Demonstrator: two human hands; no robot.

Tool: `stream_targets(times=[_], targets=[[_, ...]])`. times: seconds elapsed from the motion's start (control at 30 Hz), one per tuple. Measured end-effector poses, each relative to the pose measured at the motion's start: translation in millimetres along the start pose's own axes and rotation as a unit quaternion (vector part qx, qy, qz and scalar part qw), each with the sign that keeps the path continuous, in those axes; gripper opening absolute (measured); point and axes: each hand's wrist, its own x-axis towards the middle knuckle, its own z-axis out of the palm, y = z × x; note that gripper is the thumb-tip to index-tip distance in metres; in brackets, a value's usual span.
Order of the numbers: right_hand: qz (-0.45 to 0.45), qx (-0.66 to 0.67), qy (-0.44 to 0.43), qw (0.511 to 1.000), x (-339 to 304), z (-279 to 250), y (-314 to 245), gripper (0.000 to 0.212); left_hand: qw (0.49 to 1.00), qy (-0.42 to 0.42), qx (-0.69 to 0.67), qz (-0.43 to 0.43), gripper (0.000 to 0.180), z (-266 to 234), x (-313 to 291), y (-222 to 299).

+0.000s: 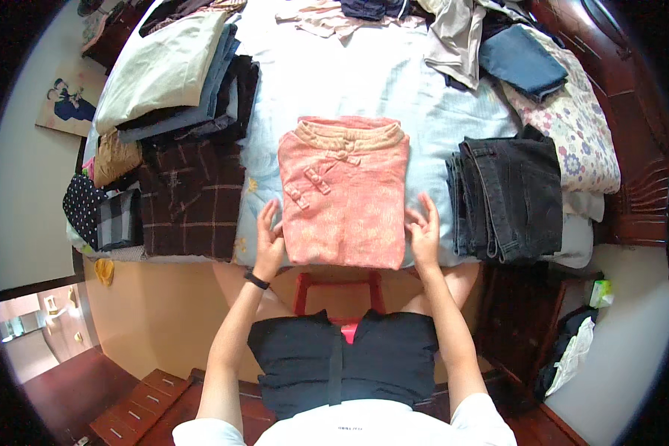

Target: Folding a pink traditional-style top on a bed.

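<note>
A folded pink top point(346, 212) with a cream neckband and small bow-like ties lies flat on the light blue bed sheet, close to the bed's front edge. At its left side is my left hand point(270, 236), fingers apart, the thumb side by the cloth. My right hand point(424, 232) mirrors it along the right side, also with fingers spread. Both hands are at the garment's lower edges and neither grips it. Whether the fingertips touch the cloth is hard to tell. A dark band point(256, 280) circles my left wrist.
Folded black jeans point(524, 197) are stacked on the right, with blue folded jeans point(522, 62) behind. To the left, a dark plaid garment point(192, 201) lies before a tall pile topped by pale green trousers point(163, 70). More clothes lie at the far end; a red stool point(301, 293) stands below.
</note>
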Motion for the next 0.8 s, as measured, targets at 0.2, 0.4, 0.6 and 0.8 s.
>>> stream_targets(times=[0.2, 0.4, 0.6, 0.8], targets=[[0.186, 0.218, -0.189, 0.939, 35, 20, -29, 0.052, 0.958, -0.078, -0.115, -0.252, 0.04, 1, 58, 25], [0.285, 0.225, -0.192, 0.912, 42, 27, -12, 0.038, 0.946, -0.095, -0.095, -0.295, 0.03, 1, 79, 26], [0.231, 0.092, -0.099, 0.964, -20, 9, -18, 0.039, 0.933, -0.119, -0.147, -0.306, 0.076, -17, 35, 32], [0.246, 0.195, -0.105, 0.944, -34, 27, -7, 0.048, 0.976, -0.063, -0.049, -0.201, 0.093, -15, 10, 19]])
